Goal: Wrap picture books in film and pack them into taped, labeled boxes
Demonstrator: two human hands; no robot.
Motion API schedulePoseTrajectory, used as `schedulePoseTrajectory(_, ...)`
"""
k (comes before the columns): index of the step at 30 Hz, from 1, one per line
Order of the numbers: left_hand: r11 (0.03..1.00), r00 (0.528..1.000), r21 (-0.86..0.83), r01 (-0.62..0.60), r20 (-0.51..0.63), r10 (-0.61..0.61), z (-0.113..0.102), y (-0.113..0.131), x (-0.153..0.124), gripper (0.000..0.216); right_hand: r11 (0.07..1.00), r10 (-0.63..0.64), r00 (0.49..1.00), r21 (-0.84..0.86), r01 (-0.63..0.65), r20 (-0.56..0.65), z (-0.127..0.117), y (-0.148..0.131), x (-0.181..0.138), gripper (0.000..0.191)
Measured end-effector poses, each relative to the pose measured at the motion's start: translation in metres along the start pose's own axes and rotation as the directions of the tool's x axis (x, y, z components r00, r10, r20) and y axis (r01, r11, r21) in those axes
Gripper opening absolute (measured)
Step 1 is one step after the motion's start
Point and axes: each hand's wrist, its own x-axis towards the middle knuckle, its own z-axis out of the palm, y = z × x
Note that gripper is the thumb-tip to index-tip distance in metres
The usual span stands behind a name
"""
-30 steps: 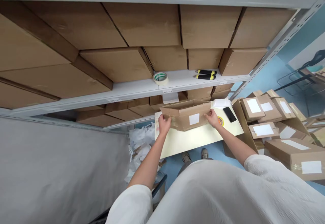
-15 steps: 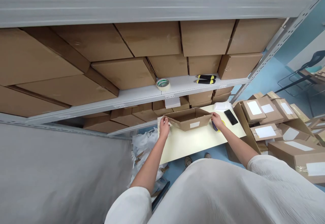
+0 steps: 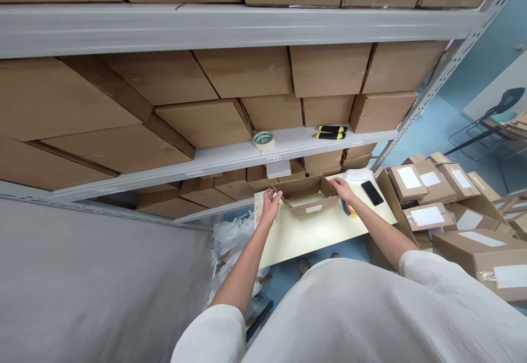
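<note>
An open cardboard box (image 3: 317, 204) with a small white label stands on the pale table (image 3: 296, 239). A pale surface shows inside its walls. My left hand (image 3: 270, 205) is closed at the box's left end, fingertips pinching the upper edge. At the opposite end my right hand (image 3: 342, 189) has its fingers closed over the right wall. Just below the right wrist lies a blue-and-yellow item (image 3: 349, 207), partly hidden by the forearm. A black phone (image 3: 372, 193) lies to the right of that hand, near a white wrapped bundle (image 3: 359, 176).
Grey shelving (image 3: 230, 25) full of cardboard boxes rises in front. A tape roll (image 3: 264, 140) and two black-and-yellow cutters (image 3: 330, 132) lie on its shelf. Labelled parcels (image 3: 428, 216) fill a large carton at right. White plastic wrap (image 3: 234, 247) heaps on the floor at left.
The box has tipped from a slanted view to sitting flatter, so its inside shows more. My left hand moved slightly right and my right hand slightly left and up.
</note>
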Motion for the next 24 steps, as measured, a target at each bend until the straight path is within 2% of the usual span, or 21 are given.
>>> schedulePoseTrajectory(5, 0.997, 0.998, 0.069, -0.030, 0.054, 0.026, -0.002, 0.007, -0.002, 0.043, 0.995, -0.040, 0.999, -0.090, 0.043, 0.029, 0.000, 0.002, 0.004, 0.028)
schedulePoseTrajectory(9, 0.985, 0.989, 0.151, -0.084, 0.131, 0.065, -0.002, 0.012, -0.001, 0.041, 1.000, -0.010, 0.998, -0.011, 0.011, 0.069, 0.000, 0.005, 0.008, 0.030)
schedulePoseTrajectory(12, 0.967, 0.981, 0.224, -0.124, 0.171, 0.086, -0.002, 0.015, -0.001, 0.045, 0.997, 0.039, 0.994, 0.055, -0.044, 0.098, 0.003, 0.010, 0.012, 0.041)
schedulePoseTrajectory(16, 0.938, 0.971, 0.298, -0.175, 0.207, 0.116, -0.003, 0.016, 0.001, 0.037, 0.998, 0.037, 0.999, -0.059, -0.035, 0.036, 0.009, 0.019, 0.016, 0.072)
schedulePoseTrajectory(19, 0.940, 0.963, 0.284, -0.191, 0.239, 0.123, -0.008, 0.013, 0.002, 0.030, 0.990, -0.005, 0.996, -0.138, 0.017, 0.092, 0.009, 0.022, 0.017, 0.088)
schedulePoseTrajectory(22, 0.961, 0.965, 0.247, -0.122, 0.255, 0.057, -0.020, 0.008, 0.000, 0.035, 0.989, -0.027, 0.986, -0.137, 0.050, 0.165, 0.005, 0.021, 0.017, 0.089)
schedulePoseTrajectory(24, 0.974, 0.947, 0.215, -0.074, 0.321, 0.001, -0.032, 0.004, -0.002, 0.045, 0.993, -0.039, 0.980, -0.101, 0.059, 0.193, 0.000, 0.020, 0.016, 0.083)
